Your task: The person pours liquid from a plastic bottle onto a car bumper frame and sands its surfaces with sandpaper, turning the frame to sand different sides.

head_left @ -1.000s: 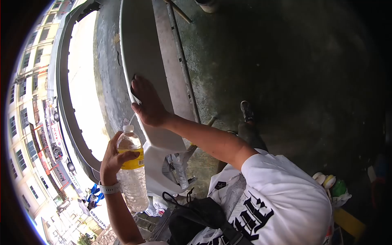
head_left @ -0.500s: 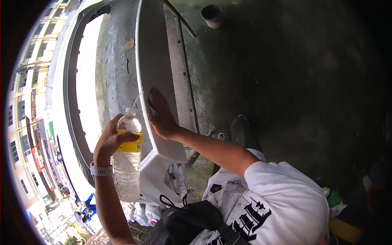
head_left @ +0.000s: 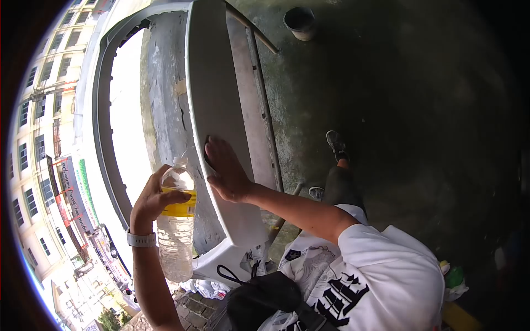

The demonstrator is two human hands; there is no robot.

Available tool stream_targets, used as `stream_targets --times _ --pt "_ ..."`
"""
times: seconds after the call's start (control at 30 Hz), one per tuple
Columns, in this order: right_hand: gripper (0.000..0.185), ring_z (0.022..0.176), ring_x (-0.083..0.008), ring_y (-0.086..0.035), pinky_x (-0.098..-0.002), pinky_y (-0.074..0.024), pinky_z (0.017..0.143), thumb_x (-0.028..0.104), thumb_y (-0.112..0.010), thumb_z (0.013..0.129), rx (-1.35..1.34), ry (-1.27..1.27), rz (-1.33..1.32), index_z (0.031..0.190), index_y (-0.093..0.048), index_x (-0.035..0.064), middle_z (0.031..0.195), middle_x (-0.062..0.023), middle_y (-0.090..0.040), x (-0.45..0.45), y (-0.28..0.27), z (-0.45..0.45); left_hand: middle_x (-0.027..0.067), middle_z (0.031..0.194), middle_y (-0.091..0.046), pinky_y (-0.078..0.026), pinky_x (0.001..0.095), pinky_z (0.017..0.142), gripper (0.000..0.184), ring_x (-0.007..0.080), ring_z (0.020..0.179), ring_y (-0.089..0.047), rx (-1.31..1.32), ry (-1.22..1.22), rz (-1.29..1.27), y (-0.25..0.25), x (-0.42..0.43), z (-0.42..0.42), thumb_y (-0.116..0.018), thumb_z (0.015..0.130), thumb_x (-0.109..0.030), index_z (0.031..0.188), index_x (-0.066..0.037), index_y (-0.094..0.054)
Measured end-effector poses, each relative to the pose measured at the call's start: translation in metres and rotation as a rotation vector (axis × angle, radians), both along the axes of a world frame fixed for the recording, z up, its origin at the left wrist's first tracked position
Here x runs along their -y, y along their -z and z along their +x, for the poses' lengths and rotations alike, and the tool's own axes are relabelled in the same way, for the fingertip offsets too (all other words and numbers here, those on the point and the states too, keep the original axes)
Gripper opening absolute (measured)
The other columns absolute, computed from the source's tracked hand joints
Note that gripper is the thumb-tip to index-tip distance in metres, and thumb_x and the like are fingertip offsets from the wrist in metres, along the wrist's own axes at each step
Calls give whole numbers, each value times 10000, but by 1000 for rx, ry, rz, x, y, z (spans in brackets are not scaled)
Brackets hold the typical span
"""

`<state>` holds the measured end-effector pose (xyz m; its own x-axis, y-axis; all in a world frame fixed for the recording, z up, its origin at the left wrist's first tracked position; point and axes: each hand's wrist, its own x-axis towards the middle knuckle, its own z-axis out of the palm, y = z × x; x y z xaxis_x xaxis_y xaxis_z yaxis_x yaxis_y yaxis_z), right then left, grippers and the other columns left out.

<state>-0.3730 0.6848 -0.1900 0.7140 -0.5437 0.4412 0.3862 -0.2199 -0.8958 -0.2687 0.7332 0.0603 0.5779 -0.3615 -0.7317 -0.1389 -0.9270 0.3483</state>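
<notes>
My left hand (head_left: pixel 152 201) is wrapped round a clear plastic bottle (head_left: pixel 176 243) with a yellow label, holding it upright beside a long pale panel (head_left: pixel 218 71). Clear liquid fills much of the bottle, and its top is blurred. My right hand (head_left: pixel 229 171) presses against the panel near its left edge, fingers close together. A thin dark piece (head_left: pixel 207 160) shows along the edge of that hand, mostly hidden under the fingers and palm.
A bucket (head_left: pixel 301 23) stands on the dark floor at the top. A metal rail (head_left: pixel 268 116) runs beside the panel. A black bag (head_left: pixel 265 300) hangs at my body. Plastic bags (head_left: pixel 207 288) lie below the bottle. Buildings show at far left.
My right hand has slid along the panel toward its lower end, staying against it. The left hand still holds the bottle. The view has shifted, bringing the bucket into sight.
</notes>
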Motion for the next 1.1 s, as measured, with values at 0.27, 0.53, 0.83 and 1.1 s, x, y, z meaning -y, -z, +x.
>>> stream_targets --times 0.27,0.53,0.83,1.1 --pt "731 1511 -481 -249 -548 -183 1256 358 -536 1014 18 93 56 1581 -279 -27 1635 -301 -254 115 -4 131 232 1153 -726 -560 364 897 898 327 964 -725 -5 -77 -53 -1 32 35 -849 576 -336 1365 -8 -575" --pt "772 1556 -466 -153 -563 -115 1268 504 -362 1075 10 7 -19 1629 -156 7 1662 -307 -162 40 11 51 218 1097 -727 -549 369 896 783 305 954 -720 -11 -55 -13 -6 53 45 -852 627 -257 1325 -12 -592" --pt "731 1529 -475 -212 -515 -175 1262 395 -529 1026 -65 20 108 1554 -310 -60 1646 -302 -228 122 7 128 231 1177 -698 -541 376 934 866 322 1017 -706 -7 -97 -40 0 73 61 -873 619 -282 1370 15 -560" --pt "773 1573 -454 -79 -526 -65 1285 326 -459 1003 -221 -49 178 1595 -181 -86 1686 -299 -90 45 53 51 249 1203 -683 -530 382 954 993 328 1051 -693 -16 -123 32 7 74 69 -880 583 -239 1459 18 -487"
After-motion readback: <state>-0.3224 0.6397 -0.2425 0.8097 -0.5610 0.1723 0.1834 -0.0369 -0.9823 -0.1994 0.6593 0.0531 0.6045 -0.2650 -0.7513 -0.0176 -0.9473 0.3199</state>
